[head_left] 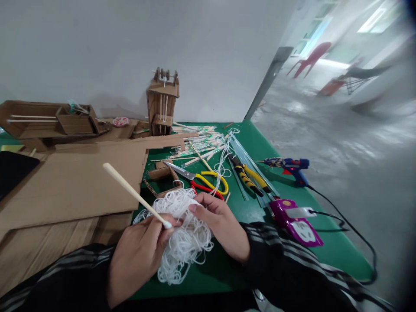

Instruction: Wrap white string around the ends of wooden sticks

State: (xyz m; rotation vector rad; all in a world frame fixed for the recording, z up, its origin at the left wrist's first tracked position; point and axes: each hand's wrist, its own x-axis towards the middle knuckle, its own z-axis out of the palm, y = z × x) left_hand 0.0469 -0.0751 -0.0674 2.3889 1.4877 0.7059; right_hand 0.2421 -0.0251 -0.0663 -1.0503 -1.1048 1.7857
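Note:
My left hand (139, 245) is closed around the lower end of a pale wooden chopstick (130, 190), which slants up to the left. White string is wound in a small lump at that lower end, by my fingertips. Beneath and between both hands lies a loose, tangled heap of white string (185, 249). My right hand (222, 223) pinches some of this string at the heap's upper right side. Just beyond the heap are scissors (210, 182) with red and yellow handles, blades pointing left.
Cardboard sheets (97, 173) cover the left side. Cardboard models (163, 102) stand by the wall. Wrapped chopsticks (198, 143) lie behind the scissors. Pliers (248, 175), a blue glue gun (287, 167) and a purple power strip (297, 223) with cords sit on the green table (338, 255).

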